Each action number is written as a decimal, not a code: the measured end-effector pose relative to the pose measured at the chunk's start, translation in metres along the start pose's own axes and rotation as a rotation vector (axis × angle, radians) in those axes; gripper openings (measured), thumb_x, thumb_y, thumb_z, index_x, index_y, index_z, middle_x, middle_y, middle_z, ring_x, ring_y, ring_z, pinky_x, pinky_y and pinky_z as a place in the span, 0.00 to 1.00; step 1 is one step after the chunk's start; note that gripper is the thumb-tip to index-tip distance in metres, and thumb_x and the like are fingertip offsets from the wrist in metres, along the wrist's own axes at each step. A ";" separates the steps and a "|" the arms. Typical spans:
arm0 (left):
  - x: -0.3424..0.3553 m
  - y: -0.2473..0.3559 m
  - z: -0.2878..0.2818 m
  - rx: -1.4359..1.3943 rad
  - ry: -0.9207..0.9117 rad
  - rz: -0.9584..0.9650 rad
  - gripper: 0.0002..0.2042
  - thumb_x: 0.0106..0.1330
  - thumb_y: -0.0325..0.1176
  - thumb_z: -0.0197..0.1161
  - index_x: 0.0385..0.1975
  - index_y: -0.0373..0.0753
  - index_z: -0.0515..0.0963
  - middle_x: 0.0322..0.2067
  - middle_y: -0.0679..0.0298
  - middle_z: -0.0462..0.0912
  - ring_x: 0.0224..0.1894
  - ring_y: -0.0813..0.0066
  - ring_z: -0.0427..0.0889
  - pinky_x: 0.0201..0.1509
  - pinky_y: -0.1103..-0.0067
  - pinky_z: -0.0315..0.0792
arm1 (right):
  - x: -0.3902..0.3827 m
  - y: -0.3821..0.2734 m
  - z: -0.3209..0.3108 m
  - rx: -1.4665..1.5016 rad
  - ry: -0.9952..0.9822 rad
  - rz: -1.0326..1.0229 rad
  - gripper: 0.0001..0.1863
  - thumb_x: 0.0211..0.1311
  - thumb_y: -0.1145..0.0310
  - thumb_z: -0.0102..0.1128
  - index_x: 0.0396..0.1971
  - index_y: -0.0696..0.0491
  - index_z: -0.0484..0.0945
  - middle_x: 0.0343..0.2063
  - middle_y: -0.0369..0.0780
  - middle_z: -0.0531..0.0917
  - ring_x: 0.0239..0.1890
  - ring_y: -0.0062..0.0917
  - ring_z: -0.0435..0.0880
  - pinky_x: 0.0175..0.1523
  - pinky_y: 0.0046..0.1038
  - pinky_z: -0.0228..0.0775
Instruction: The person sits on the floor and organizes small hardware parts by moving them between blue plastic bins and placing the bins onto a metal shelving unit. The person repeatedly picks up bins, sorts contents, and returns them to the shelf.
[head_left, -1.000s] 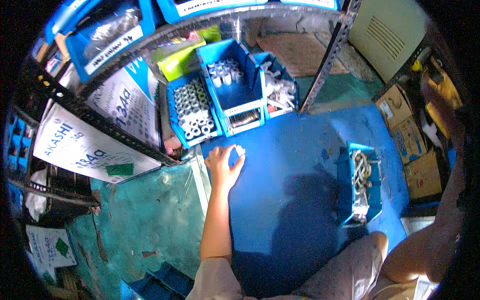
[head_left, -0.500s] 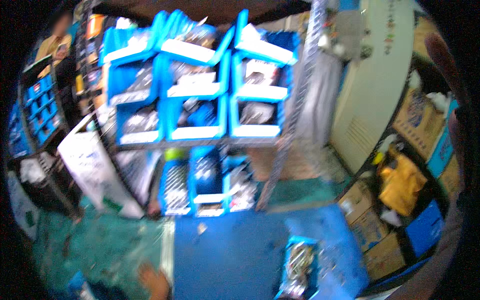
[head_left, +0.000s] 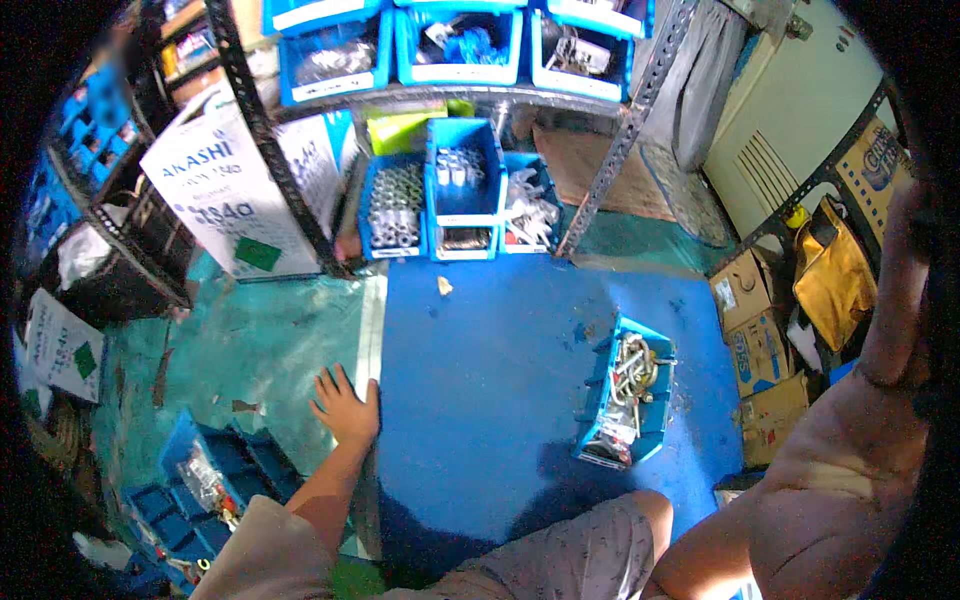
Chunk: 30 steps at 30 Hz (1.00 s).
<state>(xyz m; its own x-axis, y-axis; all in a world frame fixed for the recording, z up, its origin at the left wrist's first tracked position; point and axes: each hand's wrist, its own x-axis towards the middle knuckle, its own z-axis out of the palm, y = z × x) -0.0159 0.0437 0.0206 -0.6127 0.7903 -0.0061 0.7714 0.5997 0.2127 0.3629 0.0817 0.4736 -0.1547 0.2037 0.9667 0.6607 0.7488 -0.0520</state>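
My left hand point(head_left: 344, 408) rests palm down on the floor with its fingers spread, at the pale strip between the green flooring point(head_left: 270, 345) and the blue mat point(head_left: 480, 370). It holds nothing. A bent bare arm rises along the right rim, and my right hand does not show. On the mat, to the right of my left hand and apart from it, lies a blue open-front bin point(head_left: 655, 425) with bent metal pieces and small plastic packets inside. Left of my forearm, a blue bin group point(head_left: 235, 450) holds packets and small parts.
Blue bins point(head_left: 465, 215) with white tubular parts stand under a metal rack point(head_left: 400, 97), which bears more bins. A white printed box point(head_left: 240, 190) leans by the left post. Cardboard boxes point(head_left: 760, 350) and a yellow bag point(head_left: 830, 275) line the right side.
The view has tilted downward, so the rack sits higher and more floor and my legs show. My left hand, blurred at the lower edge before, now appears whole and spread on the floor.
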 end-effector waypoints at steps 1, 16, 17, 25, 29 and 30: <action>0.000 0.000 -0.001 -0.044 0.066 0.056 0.38 0.62 0.58 0.51 0.68 0.41 0.57 0.69 0.52 0.52 0.73 0.54 0.45 0.71 0.50 0.35 | 0.002 -0.003 -0.006 -0.003 0.003 -0.001 0.22 0.61 0.65 0.58 0.52 0.62 0.72 0.48 0.49 0.78 0.50 0.37 0.78 0.57 0.36 0.67; -0.001 -0.002 0.001 -0.110 0.047 0.041 0.37 0.62 0.58 0.53 0.65 0.38 0.60 0.67 0.50 0.56 0.72 0.51 0.46 0.70 0.47 0.36 | 0.014 -0.058 -0.031 0.036 0.047 -0.066 0.23 0.61 0.65 0.58 0.52 0.62 0.72 0.49 0.50 0.78 0.51 0.38 0.78 0.58 0.37 0.66; 0.001 -0.002 0.003 -0.118 0.050 0.063 0.37 0.62 0.57 0.54 0.65 0.38 0.60 0.67 0.50 0.56 0.72 0.51 0.46 0.70 0.47 0.37 | 0.012 -0.061 -0.030 0.037 0.039 -0.060 0.23 0.61 0.65 0.58 0.52 0.62 0.72 0.49 0.50 0.78 0.51 0.39 0.78 0.58 0.37 0.66; 0.004 -0.002 -0.002 -0.076 -0.008 0.037 0.38 0.60 0.57 0.54 0.66 0.38 0.58 0.69 0.51 0.53 0.73 0.53 0.45 0.71 0.49 0.34 | -0.012 -0.051 0.021 0.147 -0.011 -0.053 0.23 0.60 0.65 0.58 0.53 0.63 0.72 0.49 0.50 0.78 0.52 0.39 0.77 0.59 0.37 0.66; 0.005 0.006 -0.009 -0.094 -0.025 -0.003 0.39 0.59 0.57 0.55 0.66 0.38 0.58 0.69 0.51 0.52 0.73 0.53 0.44 0.71 0.50 0.34 | -0.016 -0.032 0.044 0.196 -0.027 -0.078 0.24 0.60 0.64 0.58 0.53 0.63 0.71 0.49 0.50 0.77 0.52 0.40 0.77 0.59 0.37 0.66; 0.006 0.008 -0.008 -0.050 -0.087 -0.037 0.39 0.59 0.56 0.55 0.66 0.38 0.58 0.69 0.51 0.52 0.73 0.53 0.44 0.71 0.50 0.34 | -0.016 -0.027 0.047 0.199 -0.028 -0.081 0.24 0.60 0.64 0.58 0.53 0.63 0.71 0.49 0.50 0.77 0.52 0.40 0.77 0.59 0.37 0.66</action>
<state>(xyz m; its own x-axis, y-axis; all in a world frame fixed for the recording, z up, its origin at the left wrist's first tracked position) -0.0144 0.0520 0.0304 -0.6218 0.7768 -0.0995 0.7377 0.6236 0.2588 0.3133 0.0880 0.4482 -0.2230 0.1532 0.9627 0.4878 0.8726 -0.0259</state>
